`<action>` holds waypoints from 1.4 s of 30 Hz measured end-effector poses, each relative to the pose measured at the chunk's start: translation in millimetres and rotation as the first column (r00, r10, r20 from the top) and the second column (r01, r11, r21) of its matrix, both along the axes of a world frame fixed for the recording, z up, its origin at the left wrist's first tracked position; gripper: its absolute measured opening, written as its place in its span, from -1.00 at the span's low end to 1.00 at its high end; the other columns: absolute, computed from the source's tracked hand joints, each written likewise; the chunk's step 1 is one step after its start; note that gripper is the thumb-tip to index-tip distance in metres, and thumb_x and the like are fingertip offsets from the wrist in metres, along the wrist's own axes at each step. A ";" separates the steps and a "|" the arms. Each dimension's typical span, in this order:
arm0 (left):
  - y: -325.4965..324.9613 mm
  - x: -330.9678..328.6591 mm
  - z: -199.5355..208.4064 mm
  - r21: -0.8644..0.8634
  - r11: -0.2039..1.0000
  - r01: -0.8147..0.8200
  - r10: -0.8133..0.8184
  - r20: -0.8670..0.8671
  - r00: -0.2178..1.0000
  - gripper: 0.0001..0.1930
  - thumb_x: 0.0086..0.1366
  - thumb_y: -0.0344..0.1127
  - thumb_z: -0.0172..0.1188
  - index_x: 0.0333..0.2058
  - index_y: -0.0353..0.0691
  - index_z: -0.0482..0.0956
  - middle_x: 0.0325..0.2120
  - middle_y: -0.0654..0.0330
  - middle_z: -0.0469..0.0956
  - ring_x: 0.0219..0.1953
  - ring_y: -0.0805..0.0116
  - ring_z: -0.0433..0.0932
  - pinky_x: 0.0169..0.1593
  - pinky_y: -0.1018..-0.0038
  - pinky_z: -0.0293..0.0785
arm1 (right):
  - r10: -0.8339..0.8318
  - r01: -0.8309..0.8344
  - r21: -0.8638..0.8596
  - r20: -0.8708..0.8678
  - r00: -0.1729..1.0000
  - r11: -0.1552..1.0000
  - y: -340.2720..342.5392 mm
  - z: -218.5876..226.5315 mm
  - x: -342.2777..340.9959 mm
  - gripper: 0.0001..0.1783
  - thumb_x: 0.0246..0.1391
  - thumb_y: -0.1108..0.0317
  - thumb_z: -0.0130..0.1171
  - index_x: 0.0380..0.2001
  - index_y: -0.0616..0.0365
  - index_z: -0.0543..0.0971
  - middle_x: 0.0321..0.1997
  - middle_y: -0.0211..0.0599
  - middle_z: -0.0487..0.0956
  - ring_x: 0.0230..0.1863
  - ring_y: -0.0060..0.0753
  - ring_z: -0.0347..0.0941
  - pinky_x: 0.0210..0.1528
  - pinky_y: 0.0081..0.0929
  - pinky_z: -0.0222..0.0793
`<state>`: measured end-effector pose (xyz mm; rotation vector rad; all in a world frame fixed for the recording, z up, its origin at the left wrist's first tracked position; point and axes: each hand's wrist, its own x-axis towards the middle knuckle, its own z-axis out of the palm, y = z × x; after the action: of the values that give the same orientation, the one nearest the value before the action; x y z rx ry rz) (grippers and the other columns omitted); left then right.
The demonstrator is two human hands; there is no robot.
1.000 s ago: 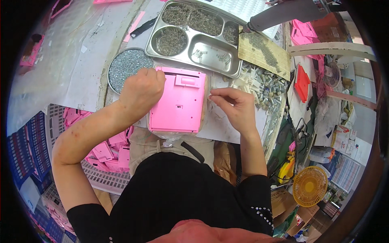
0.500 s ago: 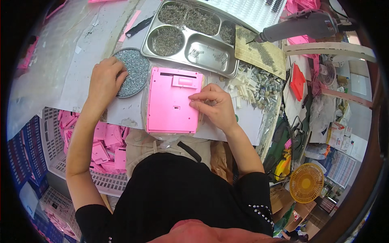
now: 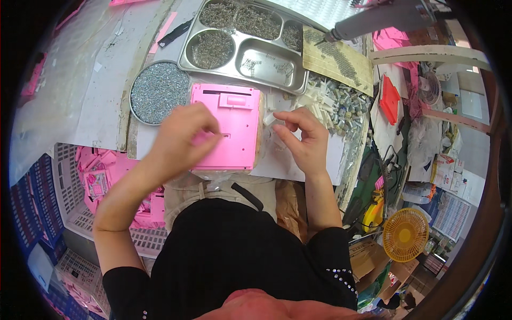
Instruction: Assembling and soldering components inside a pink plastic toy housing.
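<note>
Table (image 3: 104,114): head view; white sheets cover much of its top, and clear plastic lies along its left side.
Pink case (image 3: 240,152): flat on the near middle of the table, directly before the person, a long dark slot along its far edge and a small opening near its centre.
Left hand (image 3: 186,133): over the left part of the pink case, thumb and forefinger tips close together near the small opening; blur hides whether they pinch anything or touch the surface.
Right hand (image 3: 306,133): just right of the pink case, thumb and forefinger curved toward each other with a gap between the tips.
Round dish (image 3: 132,98): left of the case, filled with small shiny metal pieces.
Steel tray (image 3: 264,53): beyond the case, small springs in its compartments.
Tan card (image 3: 320,61): against the tray's right end, rows of springs on it.
Grey power tool (image 3: 373,24): far right, its tip above the card.
Loose white and metallic pieces (image 3: 341,112): heaped beyond the right hand.
Pale crate (image 3: 64,176): near left, holding pink parts (image 3: 114,170).
</note>
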<state>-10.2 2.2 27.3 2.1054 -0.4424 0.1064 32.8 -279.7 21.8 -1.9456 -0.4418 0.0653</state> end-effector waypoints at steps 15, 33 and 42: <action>-47.6 -19.6 -17.6 0.234 0.972 0.000 -0.061 0.257 0.964 -0.80 0.05 -0.37 0.43 -0.30 -0.05 0.72 -0.35 0.37 0.56 -0.39 0.39 0.47 -0.13 0.26 0.23 | -0.044 0.042 0.046 0.043 0.998 0.998 -14.1 -9.2 -17.4 -0.74 -0.01 0.57 0.40 -0.19 0.15 0.75 -0.37 -0.35 0.59 -0.35 -0.50 0.47 -0.29 -0.54 0.37; -36.0 -24.6 -18.9 0.446 0.894 -0.039 -0.178 0.435 0.882 -0.71 0.18 -0.33 0.29 -0.10 -0.20 0.68 -0.29 0.29 0.56 -0.35 0.39 0.48 -0.13 0.28 0.29 | -0.110 0.138 -0.048 0.382 0.917 0.989 -28.6 29.2 23.5 -0.75 -0.03 0.60 0.38 -0.21 0.23 0.73 -0.33 -0.32 0.62 -0.34 -0.53 0.51 -0.28 -0.57 0.39; 83.3 22.8 -41.3 0.543 0.755 -0.367 0.304 0.206 0.930 -0.88 0.22 -0.28 0.34 -0.29 -0.10 0.66 -0.34 0.28 0.59 -0.16 0.22 0.56 0.00 0.17 0.26 | 0.087 -0.179 0.750 0.162 0.983 0.637 -29.8 85.5 161.3 -0.51 0.19 0.41 0.35 0.14 0.39 0.52 0.03 -0.12 0.62 0.02 -0.33 0.58 0.14 -0.31 0.48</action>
<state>12.6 85.5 -14.0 2.7809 -0.1497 0.3319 194.1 -309.4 107.3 -1.0645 -0.5744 -0.1247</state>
